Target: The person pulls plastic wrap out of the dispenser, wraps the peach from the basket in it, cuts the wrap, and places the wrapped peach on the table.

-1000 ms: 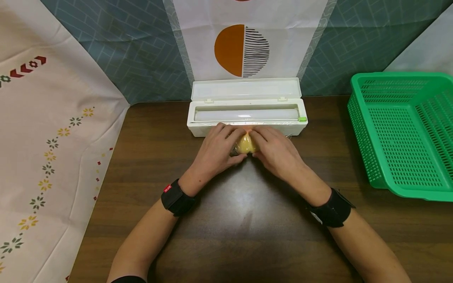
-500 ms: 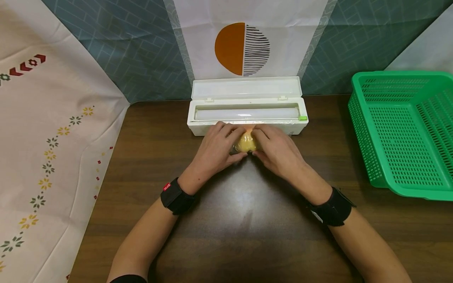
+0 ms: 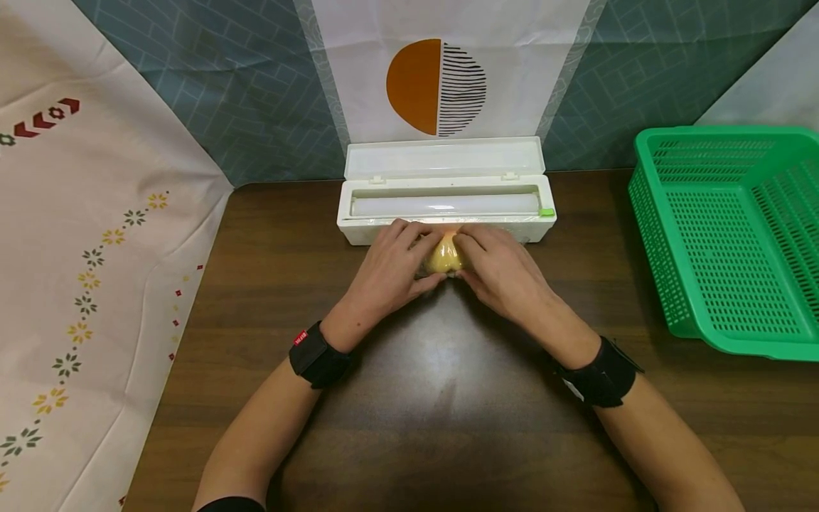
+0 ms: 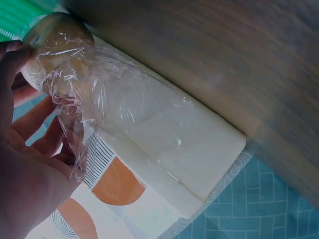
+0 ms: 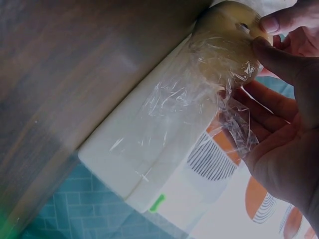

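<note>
Basically, L hand + R hand fingers both clamped on yellow fruit; prob. best to draw clear film taut, gently, w/o tearing.

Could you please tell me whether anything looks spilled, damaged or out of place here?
Nothing looks spilled or broken. The only untidy spot is the clear film, which is crumpled and bunched around the yellow fruit rather than lying smooth. The white box has its lid open, though it sits straight, so that hardly seems odd.
</note>
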`<state>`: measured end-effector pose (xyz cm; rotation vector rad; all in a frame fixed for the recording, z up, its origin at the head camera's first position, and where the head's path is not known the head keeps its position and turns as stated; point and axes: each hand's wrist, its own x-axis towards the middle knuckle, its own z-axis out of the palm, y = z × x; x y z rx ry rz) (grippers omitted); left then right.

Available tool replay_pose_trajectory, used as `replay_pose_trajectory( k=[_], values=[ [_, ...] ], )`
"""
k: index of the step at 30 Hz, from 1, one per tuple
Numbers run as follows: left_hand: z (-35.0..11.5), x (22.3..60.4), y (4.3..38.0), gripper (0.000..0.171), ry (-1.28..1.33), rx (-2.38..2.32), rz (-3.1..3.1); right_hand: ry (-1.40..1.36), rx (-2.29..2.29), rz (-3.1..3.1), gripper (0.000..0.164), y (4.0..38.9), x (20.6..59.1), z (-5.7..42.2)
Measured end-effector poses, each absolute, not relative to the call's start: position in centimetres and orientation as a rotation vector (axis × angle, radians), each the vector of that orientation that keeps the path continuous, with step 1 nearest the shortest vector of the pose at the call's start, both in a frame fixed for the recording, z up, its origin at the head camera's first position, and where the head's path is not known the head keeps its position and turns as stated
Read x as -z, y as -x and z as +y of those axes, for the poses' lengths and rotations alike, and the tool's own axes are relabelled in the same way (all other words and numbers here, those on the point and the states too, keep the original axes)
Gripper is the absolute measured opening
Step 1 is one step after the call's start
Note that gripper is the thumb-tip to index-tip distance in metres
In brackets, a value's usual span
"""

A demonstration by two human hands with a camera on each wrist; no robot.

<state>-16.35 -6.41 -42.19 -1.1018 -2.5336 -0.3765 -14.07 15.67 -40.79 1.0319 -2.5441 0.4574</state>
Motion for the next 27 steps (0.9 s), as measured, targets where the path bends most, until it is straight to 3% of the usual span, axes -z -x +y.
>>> replay_pose_trajectory(
  k=[27],
  values=[
    [-6.29,42.13,16.52,0.057,1.063,0.362,-2.546,-1.016,-0.528,-2.572,0.043,14.14,40.92,15.29]
  ],
)
